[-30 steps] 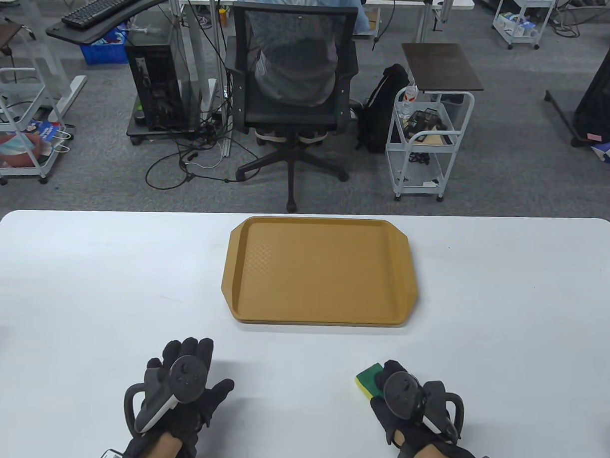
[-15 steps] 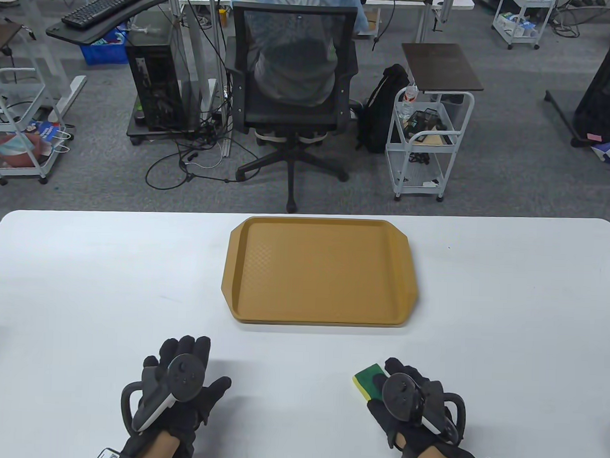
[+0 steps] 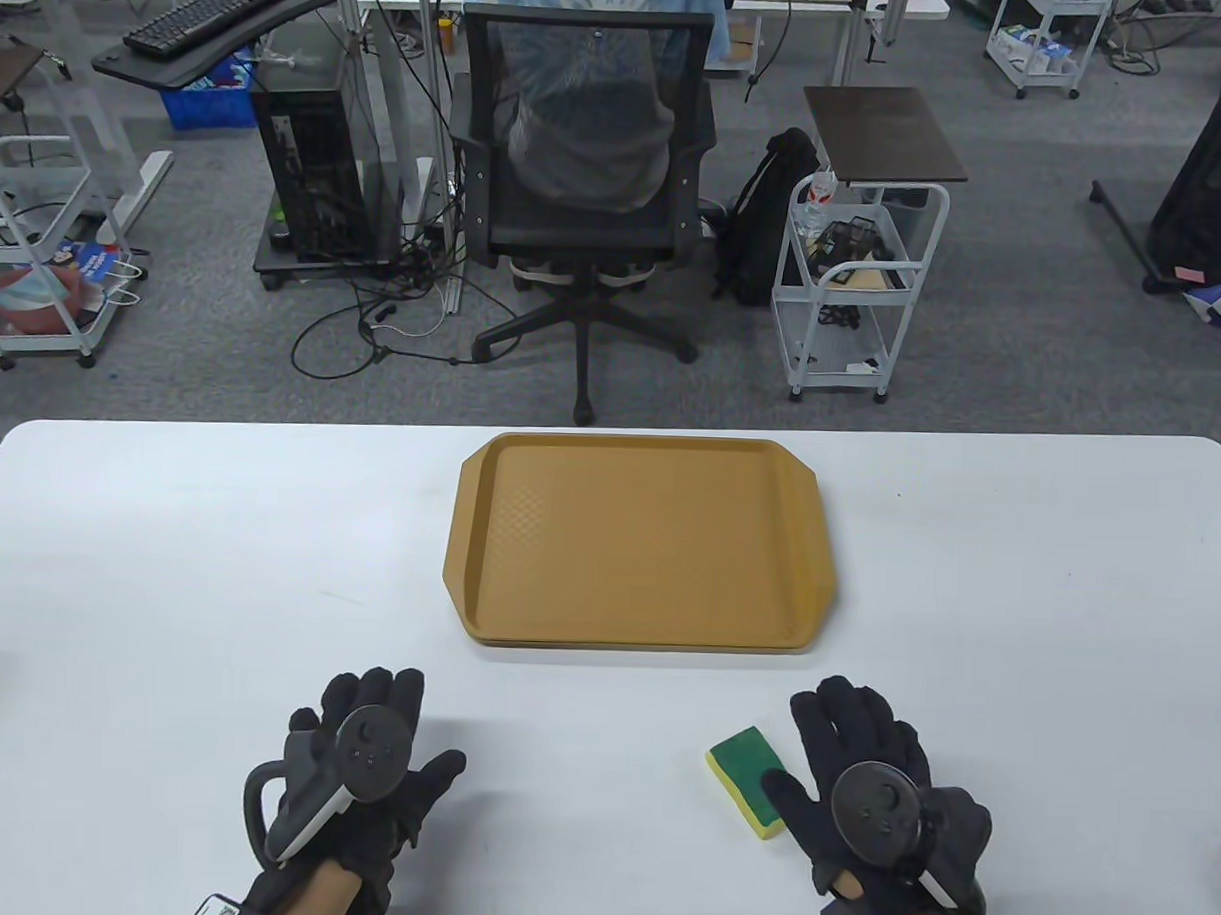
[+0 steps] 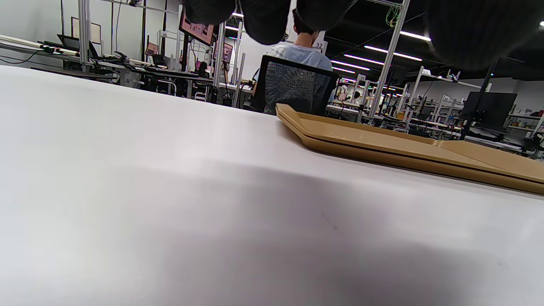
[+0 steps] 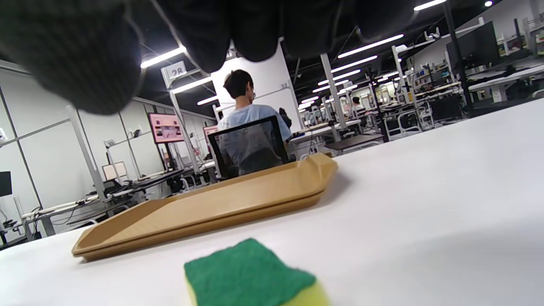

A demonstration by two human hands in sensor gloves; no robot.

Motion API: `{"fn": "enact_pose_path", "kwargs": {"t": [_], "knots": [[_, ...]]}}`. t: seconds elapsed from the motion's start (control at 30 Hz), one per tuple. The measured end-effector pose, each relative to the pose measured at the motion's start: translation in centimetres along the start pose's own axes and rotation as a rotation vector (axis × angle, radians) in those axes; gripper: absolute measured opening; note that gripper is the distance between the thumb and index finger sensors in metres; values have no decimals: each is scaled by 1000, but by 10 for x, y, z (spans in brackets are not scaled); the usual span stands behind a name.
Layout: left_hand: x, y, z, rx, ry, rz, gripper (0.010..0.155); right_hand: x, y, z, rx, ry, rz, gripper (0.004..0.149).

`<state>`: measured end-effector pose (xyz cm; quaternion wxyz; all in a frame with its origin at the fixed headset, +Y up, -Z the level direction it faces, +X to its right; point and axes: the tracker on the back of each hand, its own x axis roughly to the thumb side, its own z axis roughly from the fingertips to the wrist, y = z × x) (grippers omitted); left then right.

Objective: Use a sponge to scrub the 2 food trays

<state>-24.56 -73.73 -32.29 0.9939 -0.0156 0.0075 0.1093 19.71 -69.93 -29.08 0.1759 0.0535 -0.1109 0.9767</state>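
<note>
We see both hands flat on the table [image 3: 167,562] — left hand [image 3: 359,769] and right hand [image 3: 874,777] fingers straight, loosely together; sponge [image 3: 747,779] beside the right thumb, stacked trays [image 3: 640,541] beyond.

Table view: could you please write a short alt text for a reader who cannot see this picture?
Two stacked tan food trays lie in the middle of a white table. Nearer the camera, two black-gloved hands rest flat: the left hand holds nothing, and the right hand lies open beside a green and yellow sponge. Behind the table, a person sits in an office chair.
</note>
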Motion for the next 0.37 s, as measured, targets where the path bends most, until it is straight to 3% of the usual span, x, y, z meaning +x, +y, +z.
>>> {"fn": "enact_pose_path", "kwargs": {"t": [0.37], "knots": [[1,0,-1,-8,7,-7,89,-7,3,-1,25,22,14,77]]}}
